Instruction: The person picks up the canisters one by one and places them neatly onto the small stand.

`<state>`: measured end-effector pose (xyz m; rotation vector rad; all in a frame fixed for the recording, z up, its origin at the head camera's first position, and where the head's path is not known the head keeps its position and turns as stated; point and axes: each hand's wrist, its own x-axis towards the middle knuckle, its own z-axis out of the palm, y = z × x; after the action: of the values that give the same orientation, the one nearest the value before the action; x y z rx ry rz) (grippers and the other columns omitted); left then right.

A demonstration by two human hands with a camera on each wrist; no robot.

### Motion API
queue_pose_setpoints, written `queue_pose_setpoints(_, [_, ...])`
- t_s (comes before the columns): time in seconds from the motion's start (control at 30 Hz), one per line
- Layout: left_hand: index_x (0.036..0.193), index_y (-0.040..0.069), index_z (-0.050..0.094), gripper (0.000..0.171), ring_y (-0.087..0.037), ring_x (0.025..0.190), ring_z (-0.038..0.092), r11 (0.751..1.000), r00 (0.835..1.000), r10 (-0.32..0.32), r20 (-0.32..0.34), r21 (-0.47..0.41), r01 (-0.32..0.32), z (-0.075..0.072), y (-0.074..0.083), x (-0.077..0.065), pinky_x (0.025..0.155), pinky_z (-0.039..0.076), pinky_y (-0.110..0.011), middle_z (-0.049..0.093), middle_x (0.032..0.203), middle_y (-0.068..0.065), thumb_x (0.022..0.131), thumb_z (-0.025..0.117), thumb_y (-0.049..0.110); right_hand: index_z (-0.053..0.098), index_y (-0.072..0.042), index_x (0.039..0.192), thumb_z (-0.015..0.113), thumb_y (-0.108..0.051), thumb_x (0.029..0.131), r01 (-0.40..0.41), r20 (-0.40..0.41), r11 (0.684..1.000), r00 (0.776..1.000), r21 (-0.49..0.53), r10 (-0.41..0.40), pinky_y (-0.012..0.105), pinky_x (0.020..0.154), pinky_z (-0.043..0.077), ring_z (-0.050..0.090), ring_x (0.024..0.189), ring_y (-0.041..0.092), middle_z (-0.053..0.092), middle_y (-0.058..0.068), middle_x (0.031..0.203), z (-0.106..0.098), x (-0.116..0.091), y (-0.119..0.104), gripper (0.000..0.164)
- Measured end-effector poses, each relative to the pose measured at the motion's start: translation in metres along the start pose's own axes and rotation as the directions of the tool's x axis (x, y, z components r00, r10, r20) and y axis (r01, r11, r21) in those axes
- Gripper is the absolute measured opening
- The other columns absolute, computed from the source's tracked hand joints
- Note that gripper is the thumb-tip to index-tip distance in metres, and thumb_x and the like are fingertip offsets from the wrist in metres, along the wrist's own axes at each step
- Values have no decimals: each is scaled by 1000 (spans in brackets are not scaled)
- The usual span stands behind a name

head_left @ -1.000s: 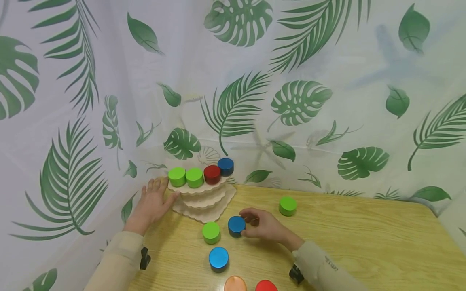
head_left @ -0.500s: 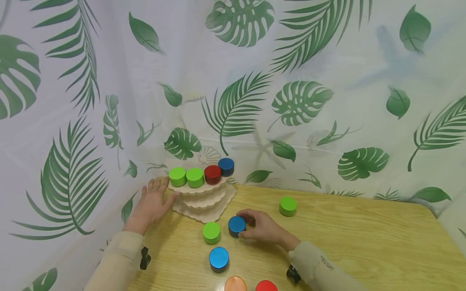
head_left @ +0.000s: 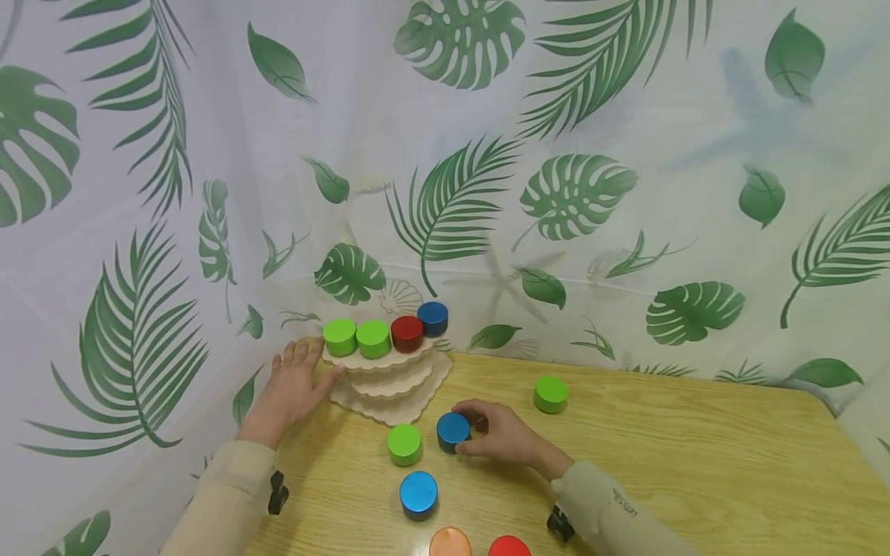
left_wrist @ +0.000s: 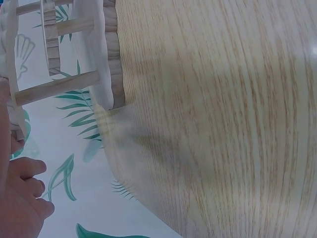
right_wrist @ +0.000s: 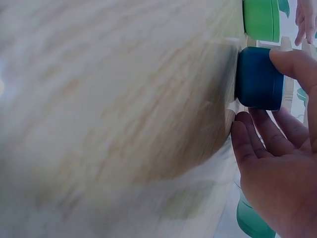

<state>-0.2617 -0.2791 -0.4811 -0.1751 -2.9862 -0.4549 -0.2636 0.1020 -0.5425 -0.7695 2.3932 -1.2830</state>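
A pale wooden tiered stand [head_left: 389, 409] with scalloped shelves stands at the table's back left corner. My left hand [head_left: 288, 394] holds the left end of its top shelf, the thumb at the front edge. In the left wrist view, the stand's posts [left_wrist: 57, 89] show beside that hand [left_wrist: 25, 198]. My right hand [head_left: 504, 436] grips a small blue round tin [head_left: 453, 432] on the table, thumb on the near side and fingers on the far side. The right wrist view shows the thumb and fingertips at the tin [right_wrist: 260, 79].
On the top shelf stand two green tins [head_left: 373, 340], a dark red tin [head_left: 406, 333] and a blue one [head_left: 433, 319]. Loose tins lie on the wooden table [head_left: 681, 455]: green [head_left: 405, 445], green [head_left: 551, 394], blue [head_left: 419, 495], orange [head_left: 450, 543], red [head_left: 509, 547]. Leaf-print curtain [head_left: 445, 116] borders the table.
My right hand has moved slightly left, and its thumb and fingers have closed round the blue tin. The left hand and the other tins stay where they were.
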Motion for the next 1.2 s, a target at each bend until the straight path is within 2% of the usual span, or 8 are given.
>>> queue_pose_setpoints(0.37, [164,-4,27,82,-59,155,21,1000,1000,-1,-4,4,1,0,0,-1,126,16,-74,31,165,-37,111,41,56,63,-4,138,83,-23,88,30,-7,999,1000,-16,-30,44,102,56,65,114,21,72,6,124,-4,5,-10,57])
queue_pose_setpoints(0.67, [164,-5,27,82,-60,155,20,1000,1000,3,-7,-3,-3,0,0,-1,125,15,-75,30,165,-37,111,41,56,63,-6,139,82,-24,89,62,-30,998,998,-28,-63,52,100,58,67,113,25,72,7,126,-5,15,-35,56])
queue_pose_setpoints(0.77, [164,-5,27,82,-60,155,18,1000,1000,1,-4,-4,-1,0,0,-2,125,14,-75,29,165,-38,111,41,56,63,-8,139,82,-23,90,65,-31,998,997,-22,-66,49,99,59,67,114,25,71,7,128,-4,20,-43,55])
queue_pose_setpoints(0.97, [164,-5,28,82,-60,155,18,1000,1000,3,-9,3,-3,1,0,-2,125,14,-75,29,165,-38,110,41,56,64,-8,138,82,-25,90,58,-48,998,997,-24,-59,36,90,62,68,113,23,71,7,130,0,31,-58,54])
queue_pose_setpoints(1.2, [164,-4,27,83,-60,156,18,1000,1000,-2,-9,8,2,2,-1,-1,126,15,-74,28,166,-37,110,39,57,62,-7,140,83,-27,90,23,-73,1000,997,-17,-25,33,86,62,68,113,25,70,8,133,8,43,-67,57])
